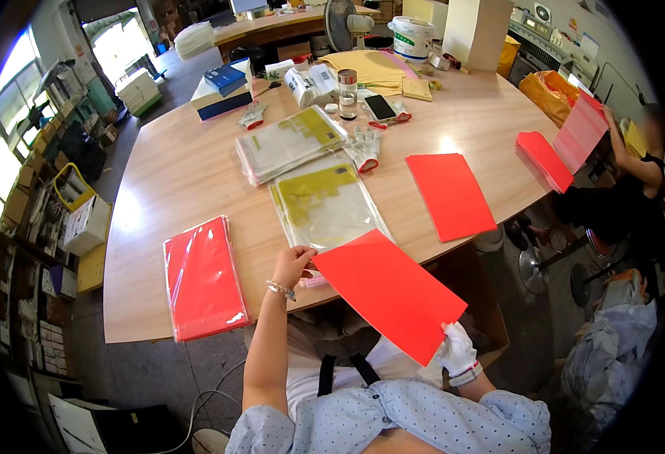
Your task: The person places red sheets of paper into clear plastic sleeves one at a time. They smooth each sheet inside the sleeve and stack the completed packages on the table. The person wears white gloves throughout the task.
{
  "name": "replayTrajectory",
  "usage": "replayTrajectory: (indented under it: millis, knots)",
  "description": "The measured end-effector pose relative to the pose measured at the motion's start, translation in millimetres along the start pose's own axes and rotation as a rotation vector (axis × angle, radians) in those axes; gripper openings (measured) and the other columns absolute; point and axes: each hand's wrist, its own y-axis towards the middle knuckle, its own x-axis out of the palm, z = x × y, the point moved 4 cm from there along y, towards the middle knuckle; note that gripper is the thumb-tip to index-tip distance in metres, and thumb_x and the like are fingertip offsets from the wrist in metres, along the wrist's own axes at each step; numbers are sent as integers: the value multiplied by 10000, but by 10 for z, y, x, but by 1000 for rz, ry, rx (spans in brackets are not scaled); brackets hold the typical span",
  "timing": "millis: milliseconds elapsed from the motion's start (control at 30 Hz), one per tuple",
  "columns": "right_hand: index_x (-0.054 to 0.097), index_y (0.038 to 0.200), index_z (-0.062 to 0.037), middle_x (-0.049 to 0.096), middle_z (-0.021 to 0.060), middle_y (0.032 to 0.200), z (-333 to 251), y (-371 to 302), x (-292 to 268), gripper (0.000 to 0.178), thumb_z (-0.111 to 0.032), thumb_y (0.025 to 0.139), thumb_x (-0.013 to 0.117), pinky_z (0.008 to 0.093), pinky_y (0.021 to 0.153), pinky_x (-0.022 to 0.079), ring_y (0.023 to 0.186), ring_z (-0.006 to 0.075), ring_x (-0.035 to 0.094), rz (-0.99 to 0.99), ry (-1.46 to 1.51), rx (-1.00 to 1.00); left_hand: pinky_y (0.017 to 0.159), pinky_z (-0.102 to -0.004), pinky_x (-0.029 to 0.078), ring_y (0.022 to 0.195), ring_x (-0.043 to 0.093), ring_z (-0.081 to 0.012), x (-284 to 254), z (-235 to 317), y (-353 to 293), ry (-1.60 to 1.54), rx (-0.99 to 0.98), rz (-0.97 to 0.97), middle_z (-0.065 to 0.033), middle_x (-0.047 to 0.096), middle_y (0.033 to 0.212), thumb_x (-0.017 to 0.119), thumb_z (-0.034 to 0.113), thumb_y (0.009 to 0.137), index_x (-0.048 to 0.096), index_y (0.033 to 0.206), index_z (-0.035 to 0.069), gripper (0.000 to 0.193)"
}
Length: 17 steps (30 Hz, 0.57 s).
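A red paper sheet or thin stack (389,295) is held at a slant over the table's near edge. My bare left hand (294,266), with a bracelet at the wrist, is closed at the paper's left corner, beside the near edge of a clear plastic bag (332,200) with a yellow-green print. In a white glove, my right hand (457,352) grips the paper's lower right corner. More printed bags (291,144) lie stacked behind. Flat to the left rests a red pack in clear plastic (205,276); a red paper stack (451,197) lies to the right.
On the wooden table (143,219) are work gloves (364,149), a phone (381,108), a glass bottle (347,94), blue books (225,78) and a white bucket (410,38). At right, a seated person (627,166) handles red sheets (580,132). A cardboard box (484,303) stands below the table.
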Motion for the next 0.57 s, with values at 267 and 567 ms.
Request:
replayTrajectory:
  millis: [267,567]
  knots:
    - [495,1086,-31,578,40,840,-177,25,-127,219,-97,882,450,235,517,414,613,118,523,-55,-165,-246,554,-250,520,666,650,-168,210,130,-184,150,151,46,-99,651,832,447,43,890,531,1140,-83,292]
    - [505,1048,-17,560,34,780,16,-63,81,187,-118,916,419,239,562,428,631,130,521,32,-58,-120,842,-337,486,1005,572,-190,1163,-43,-474,-582,294,337,-155,579,1102,495,-17,891,62,1437,71,702]
